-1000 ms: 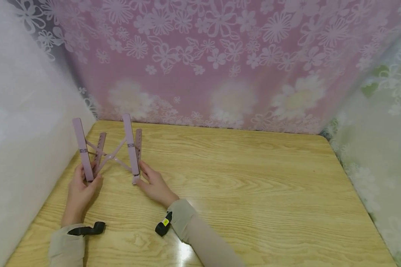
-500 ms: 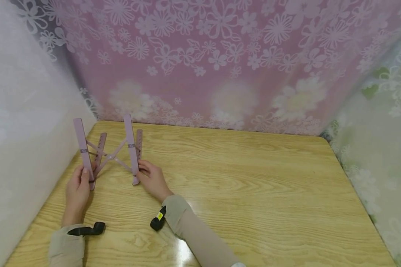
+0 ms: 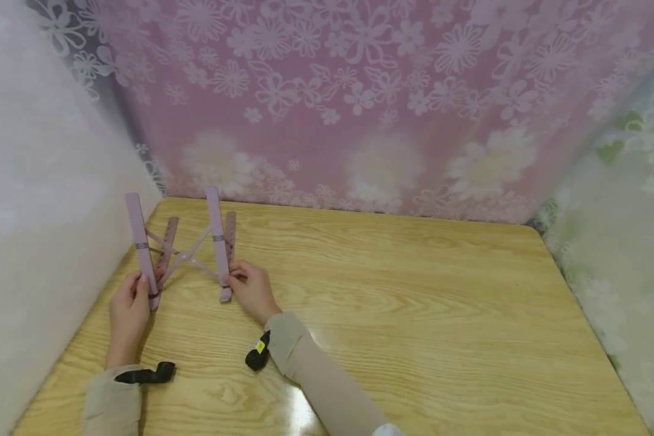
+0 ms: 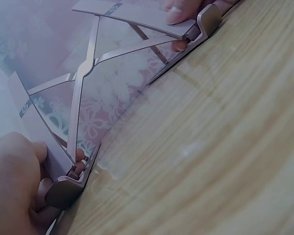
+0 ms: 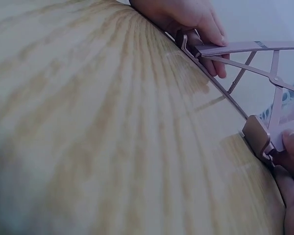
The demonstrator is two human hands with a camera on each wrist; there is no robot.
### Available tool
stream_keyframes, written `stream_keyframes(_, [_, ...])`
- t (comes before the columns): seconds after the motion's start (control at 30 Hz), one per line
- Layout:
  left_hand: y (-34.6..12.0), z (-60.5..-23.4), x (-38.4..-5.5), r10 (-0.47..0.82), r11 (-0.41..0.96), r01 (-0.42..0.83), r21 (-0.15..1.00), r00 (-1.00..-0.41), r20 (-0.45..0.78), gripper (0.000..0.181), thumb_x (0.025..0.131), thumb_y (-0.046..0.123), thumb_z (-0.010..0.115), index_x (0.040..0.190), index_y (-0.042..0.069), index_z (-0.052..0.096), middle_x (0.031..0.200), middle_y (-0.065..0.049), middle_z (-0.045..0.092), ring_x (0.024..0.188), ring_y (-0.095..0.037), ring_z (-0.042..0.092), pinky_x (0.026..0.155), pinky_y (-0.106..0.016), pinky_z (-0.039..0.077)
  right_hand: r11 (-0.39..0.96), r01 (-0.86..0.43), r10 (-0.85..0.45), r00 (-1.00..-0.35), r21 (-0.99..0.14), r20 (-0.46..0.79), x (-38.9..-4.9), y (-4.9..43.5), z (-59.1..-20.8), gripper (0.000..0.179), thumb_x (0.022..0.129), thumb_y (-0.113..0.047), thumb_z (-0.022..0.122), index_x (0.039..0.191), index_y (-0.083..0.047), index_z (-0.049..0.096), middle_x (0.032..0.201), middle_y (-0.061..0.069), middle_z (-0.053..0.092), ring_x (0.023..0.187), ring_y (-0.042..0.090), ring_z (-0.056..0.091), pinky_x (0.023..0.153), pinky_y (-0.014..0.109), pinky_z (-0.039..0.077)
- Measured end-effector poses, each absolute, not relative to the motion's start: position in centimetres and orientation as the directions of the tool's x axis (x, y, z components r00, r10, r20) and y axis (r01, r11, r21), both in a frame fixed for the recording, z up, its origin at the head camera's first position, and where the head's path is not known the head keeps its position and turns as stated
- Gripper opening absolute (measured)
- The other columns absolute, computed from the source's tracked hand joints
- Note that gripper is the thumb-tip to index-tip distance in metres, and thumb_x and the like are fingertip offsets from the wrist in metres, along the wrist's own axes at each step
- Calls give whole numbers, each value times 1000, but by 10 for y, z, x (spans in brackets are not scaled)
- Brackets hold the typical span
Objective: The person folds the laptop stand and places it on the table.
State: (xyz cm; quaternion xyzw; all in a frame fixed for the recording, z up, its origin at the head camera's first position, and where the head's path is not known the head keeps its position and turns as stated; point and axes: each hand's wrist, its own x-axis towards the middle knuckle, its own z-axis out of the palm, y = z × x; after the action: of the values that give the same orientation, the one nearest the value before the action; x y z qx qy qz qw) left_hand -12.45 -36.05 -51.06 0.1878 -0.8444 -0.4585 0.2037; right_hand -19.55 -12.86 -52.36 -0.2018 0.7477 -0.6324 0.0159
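Hands [image 3: 128,312] clamped on a pink stand [image 3: 216,224] at the left of the table [image 3: 414,315].
The left hand [image 3: 128,313] pinches the near end of the left rail [image 3: 138,221], the right hand [image 3: 253,295] the right rail's [image 3: 214,206]; crossed bars [image 3: 184,257] join them; beyond hangs a flowered curtain [image 3: 327,142].

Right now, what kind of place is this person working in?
Probably a small, curtained-off indoor nook for tabletop work: a wood-grained table with a folding stand on it, a pink flowered hanging behind, and pale hangings along both sides.
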Motion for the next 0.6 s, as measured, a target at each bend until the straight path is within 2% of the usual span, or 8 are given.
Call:
stream_keyframes(0.07, [-360, -511, -125, -520, 504, -160, 849, -841, 150, 40, 107, 30, 42, 130, 4, 62, 110, 3, 71, 99, 5, 52, 80, -15, 37, 131, -283, -321, -919, -950, 229, -195, -128, -524, 14, 92, -7, 70, 105, -1, 70, 91, 3, 73, 83, -1, 63, 77, 16, 52])
stream_keyframes(0.17, [-360, -511, -125, -536, 491, -180, 852, -834, 132, 41, 106, 33, 43, 129, 5, 62, 97, 18, 66, 93, 3, 52, 77, -16, 38, 148, -273, -333, -919, -950, 212, -194, -127, -522, 16, 93, -7, 69, 107, -1, 69, 92, 3, 72, 84, -1, 63, 78, 15, 52])
stream_keyframes(0.23, [-360, -510, -125, -540, 487, -182, 854, -831, 132, 41, 106, 33, 43, 128, 5, 63, 96, 21, 65, 92, 2, 52, 76, -16, 37, 158, -270, -342, -917, -950, 204, -193, -127, -519, 16, 94, -8, 67, 109, -1, 69, 93, 4, 72, 84, -1, 63, 77, 15, 52])
stream_keyframes(0.33, [-359, -509, -125, -542, 509, -184, 841, -827, 148, 40, 106, 33, 44, 127, 6, 65, 97, 18, 68, 91, 4, 51, 77, -17, 36, 166, -275, -348, -915, -947, 205, -192, -126, -516, 15, 96, -8, 65, 109, -1, 68, 94, 5, 72, 85, 1, 64, 76, 16, 52])
stream_keyframes(0.43, [-358, -508, -125, -537, 540, -175, 824, -825, 176, 39, 106, 32, 44, 125, 6, 66, 104, 7, 73, 92, 7, 51, 77, -18, 36, 173, -281, -349, -914, -944, 208, -190, -125, -514, 13, 97, -7, 64, 108, -1, 67, 95, 7, 72, 87, 3, 65, 77, 15, 51])
stream_keyframes(0.6, [-356, -507, -124, -535, 570, -185, 801, -823, 190, 38, 106, 31, 44, 125, 8, 67, 109, -8, 73, 90, 5, 51, 78, -20, 36, 189, -285, -347, -915, -940, 208, -187, -124, -511, 11, 97, -5, 63, 106, 0, 67, 95, 8, 71, 87, 5, 65, 76, 15, 51])
